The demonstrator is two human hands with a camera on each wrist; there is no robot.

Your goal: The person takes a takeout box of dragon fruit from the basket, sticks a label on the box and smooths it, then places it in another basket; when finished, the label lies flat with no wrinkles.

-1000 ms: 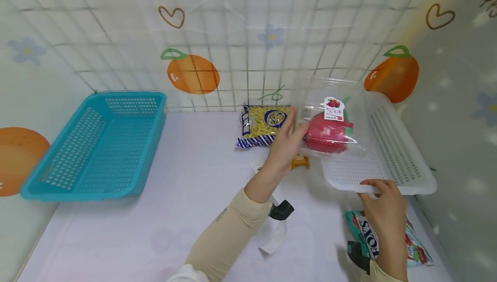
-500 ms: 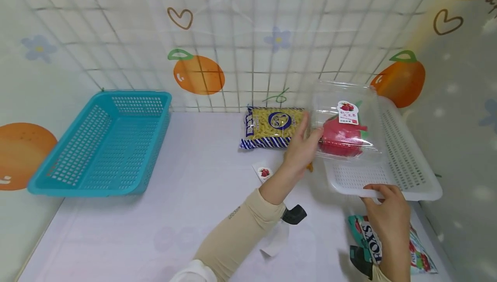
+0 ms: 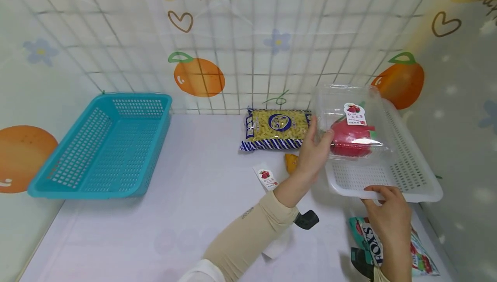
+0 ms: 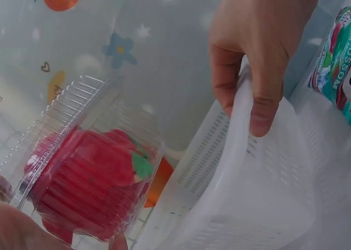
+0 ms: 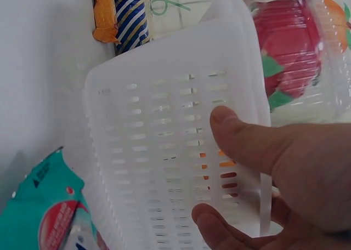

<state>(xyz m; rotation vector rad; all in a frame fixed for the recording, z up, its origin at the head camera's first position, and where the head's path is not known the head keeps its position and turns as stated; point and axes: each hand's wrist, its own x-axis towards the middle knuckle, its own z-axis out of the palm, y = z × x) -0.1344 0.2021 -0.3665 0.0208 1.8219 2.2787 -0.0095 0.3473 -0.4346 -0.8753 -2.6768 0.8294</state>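
Observation:
My left hand (image 3: 312, 152) grips the left side of a clear plastic clamshell box (image 3: 328, 101) with a labelled lid. Inside lies a red dragon fruit (image 3: 349, 139) with green tips, seen through the wall in the left wrist view too. The box is held over the white perforated basket (image 3: 421, 163), overlapping its left part in the head view. At the basket's near rim, my right hand (image 3: 390, 217) pinches the edge, thumb (image 5: 247, 140) on the outer wall and fingers over the rim.
A bag of pasta (image 3: 277, 129) lies behind the left hand, with a small orange packet (image 3: 291, 162) before it. A sticker strip (image 3: 268, 178) lies partly under the left forearm. A teal FOX'S bag (image 3: 361, 230) is beneath the right wrist. At left stands a blue basket (image 3: 136, 174).
My left hand has carried the box to the right, farther over the white basket, uncovering more of the pasta bag. The right hand keeps its hold on the rim.

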